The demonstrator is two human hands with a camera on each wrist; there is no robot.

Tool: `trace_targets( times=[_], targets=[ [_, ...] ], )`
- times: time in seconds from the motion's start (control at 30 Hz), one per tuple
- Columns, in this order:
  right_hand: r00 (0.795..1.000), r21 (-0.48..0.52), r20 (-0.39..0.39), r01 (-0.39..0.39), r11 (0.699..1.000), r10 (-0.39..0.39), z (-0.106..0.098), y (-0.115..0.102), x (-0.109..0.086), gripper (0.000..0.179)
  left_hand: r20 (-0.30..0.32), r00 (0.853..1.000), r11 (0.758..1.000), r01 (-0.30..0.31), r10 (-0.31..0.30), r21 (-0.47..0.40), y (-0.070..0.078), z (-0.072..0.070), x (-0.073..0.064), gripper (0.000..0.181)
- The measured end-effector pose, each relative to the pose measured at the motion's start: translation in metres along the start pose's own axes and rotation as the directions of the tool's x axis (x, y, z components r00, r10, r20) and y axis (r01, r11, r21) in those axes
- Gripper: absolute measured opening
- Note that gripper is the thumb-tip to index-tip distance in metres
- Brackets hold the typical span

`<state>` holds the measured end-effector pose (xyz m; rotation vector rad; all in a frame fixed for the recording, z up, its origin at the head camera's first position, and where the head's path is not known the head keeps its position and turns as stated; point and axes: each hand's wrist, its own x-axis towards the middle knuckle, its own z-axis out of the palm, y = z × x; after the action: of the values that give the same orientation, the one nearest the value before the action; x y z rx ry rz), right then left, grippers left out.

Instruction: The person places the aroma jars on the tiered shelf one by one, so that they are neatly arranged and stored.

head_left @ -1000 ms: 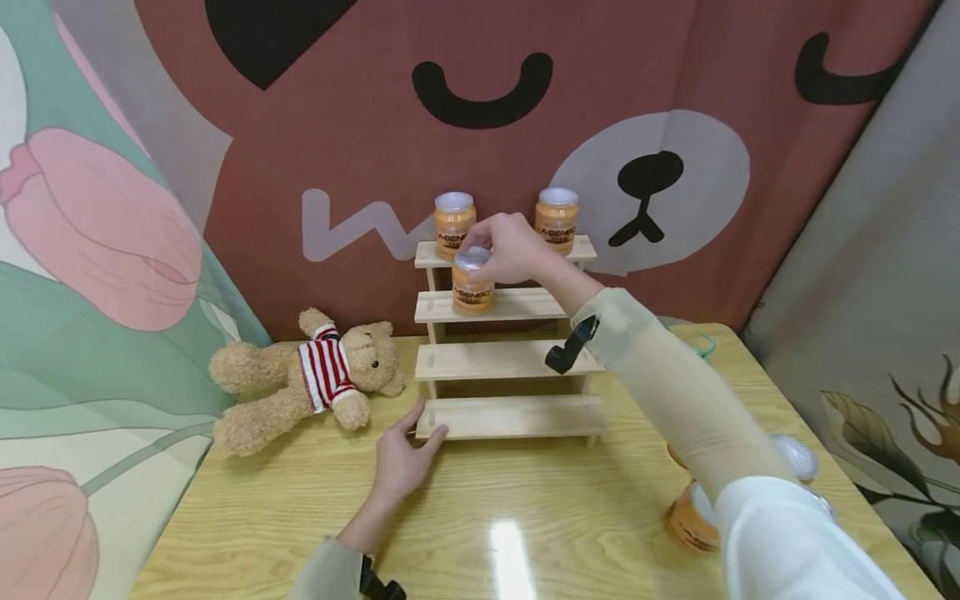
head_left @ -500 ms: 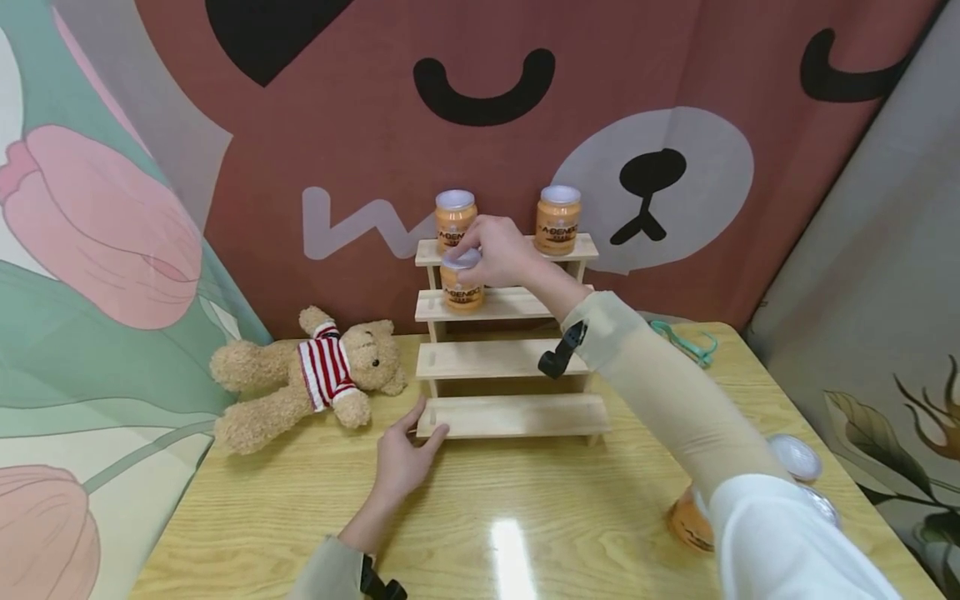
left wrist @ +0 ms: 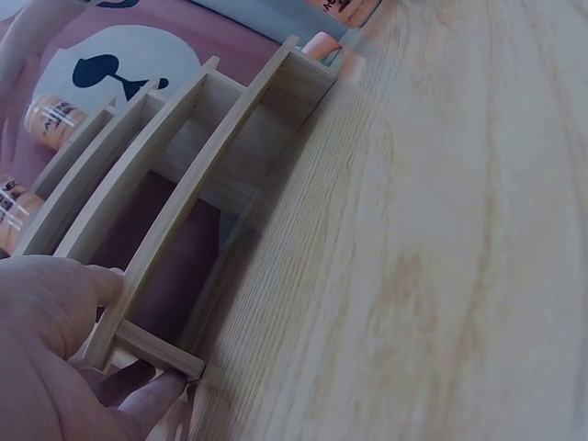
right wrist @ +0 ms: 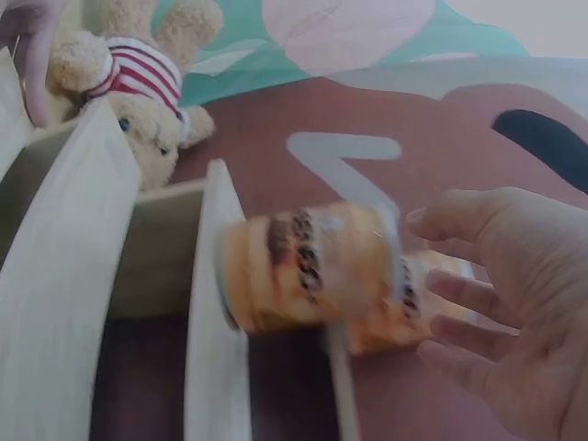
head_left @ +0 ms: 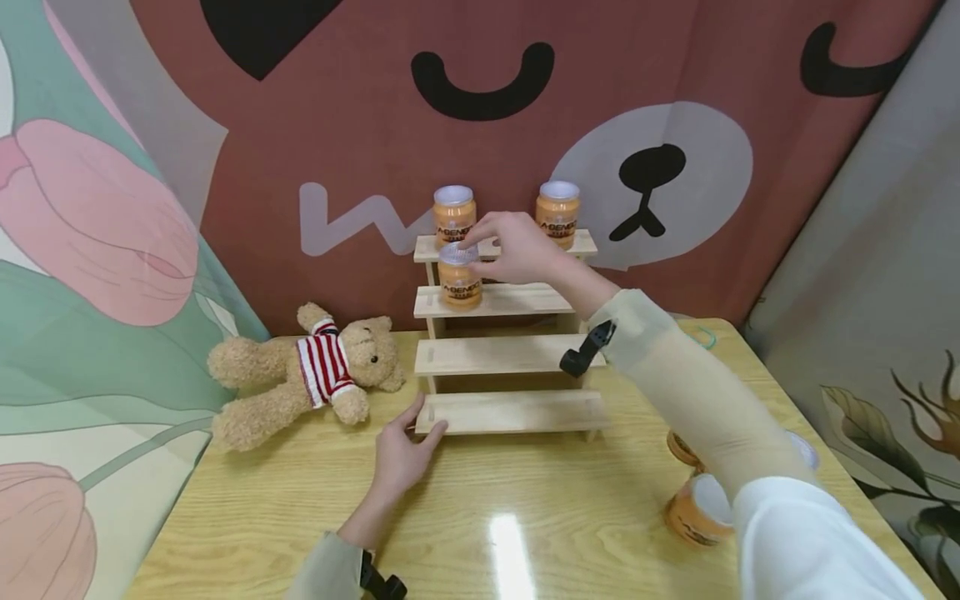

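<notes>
The right hand (head_left: 517,250) has loose fingers just beside a jar (head_left: 460,287) on the shelf (head_left: 510,357)'s second step (head_left: 525,300) down. The left hand (head_left: 401,458) pinches the bottom step (head_left: 517,412)'s left end.

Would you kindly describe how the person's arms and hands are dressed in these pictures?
The left hand and right hand are ungloved. A plain beige right sleeve covers that forearm and meets a white sleeve higher up. A similar beige left sleeve shows at the frame's edge. Small black attachments sit at the left wrist and right wrist.
</notes>
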<state>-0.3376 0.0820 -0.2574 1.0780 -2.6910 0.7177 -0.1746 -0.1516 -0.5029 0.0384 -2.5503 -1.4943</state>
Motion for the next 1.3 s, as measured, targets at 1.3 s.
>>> trace_targets(
  times=[1.3],
  targets=[
    [0.94,-0.165,0.111,-0.302,0.939,0.322,-0.057,0.101,-0.258,0.041,-0.015,1.0,1.0,0.005,-0.006,-0.005,-0.003,-0.002,-0.002,0.067]
  ],
)
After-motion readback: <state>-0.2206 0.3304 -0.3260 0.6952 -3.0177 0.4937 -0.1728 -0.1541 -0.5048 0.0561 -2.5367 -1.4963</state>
